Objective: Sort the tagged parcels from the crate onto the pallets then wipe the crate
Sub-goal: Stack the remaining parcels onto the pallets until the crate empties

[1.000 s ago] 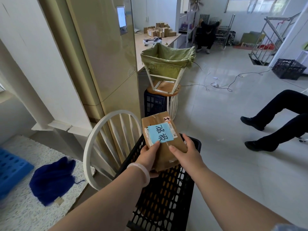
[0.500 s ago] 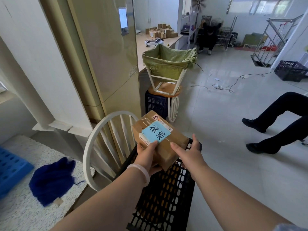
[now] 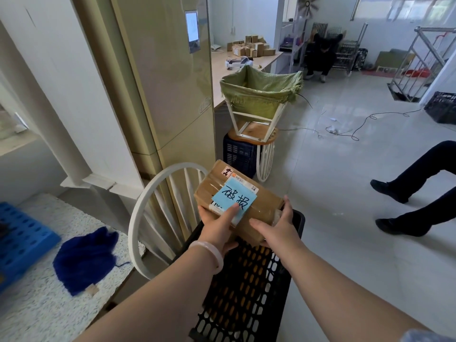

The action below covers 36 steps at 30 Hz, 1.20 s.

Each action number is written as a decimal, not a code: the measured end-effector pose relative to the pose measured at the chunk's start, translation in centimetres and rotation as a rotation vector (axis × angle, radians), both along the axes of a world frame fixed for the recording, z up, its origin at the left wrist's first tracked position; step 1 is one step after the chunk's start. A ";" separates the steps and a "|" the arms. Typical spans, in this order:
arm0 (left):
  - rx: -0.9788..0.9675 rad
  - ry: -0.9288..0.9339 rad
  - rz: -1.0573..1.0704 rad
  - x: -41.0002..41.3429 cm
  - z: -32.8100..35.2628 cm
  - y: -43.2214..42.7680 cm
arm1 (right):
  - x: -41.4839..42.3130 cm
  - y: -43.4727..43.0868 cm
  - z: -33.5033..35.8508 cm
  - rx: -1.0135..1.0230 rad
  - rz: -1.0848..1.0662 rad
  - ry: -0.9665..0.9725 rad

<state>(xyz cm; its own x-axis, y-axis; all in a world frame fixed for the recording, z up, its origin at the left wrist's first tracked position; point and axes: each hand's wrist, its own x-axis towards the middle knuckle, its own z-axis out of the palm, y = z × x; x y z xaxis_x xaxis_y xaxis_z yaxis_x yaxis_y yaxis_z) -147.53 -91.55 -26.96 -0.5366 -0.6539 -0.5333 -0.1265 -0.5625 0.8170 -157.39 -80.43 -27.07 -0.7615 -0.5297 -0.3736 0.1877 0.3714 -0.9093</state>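
Note:
A brown cardboard parcel (image 3: 259, 206) with a blue handwritten tag (image 3: 233, 198) on top is held over the far end of the black mesh crate (image 3: 246, 292). My left hand (image 3: 218, 224) grips its near left corner, thumb lying on the tag. My right hand (image 3: 277, 228) holds the parcel's right side, fingers around the far edge. More brown parcels show through the crate's mesh below. A dark blue cloth (image 3: 86, 257) lies on the speckled slab at the lower left.
A blue pallet (image 3: 22, 243) sits at the far left edge. A white round chair back (image 3: 158, 213) stands against the crate's left side. Ahead are a tall beige cabinet (image 3: 167, 82), a green sack on a stool (image 3: 259, 95), and a person's legs (image 3: 414, 193) at right.
The parcel has tipped from upright to nearly flat and turned left, rising slightly above the crate. Both hands kept their hold throughout.

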 end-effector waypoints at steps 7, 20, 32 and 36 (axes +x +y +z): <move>-0.237 -0.037 0.161 2.1 0.4 -3.1 | 0.2 -0.4 0.5 0.054 0.123 0.096; -0.581 -0.175 0.299 10.8 1.7 -6.7 | 6.2 -7.6 3.9 0.041 0.498 0.462; -0.779 -0.419 0.391 29.2 3.9 -11.9 | 21.9 -17.4 5.8 -0.039 0.759 0.667; -0.796 -0.498 0.394 36.3 4.5 -13.3 | 28.3 -20.4 5.6 -0.111 0.852 0.688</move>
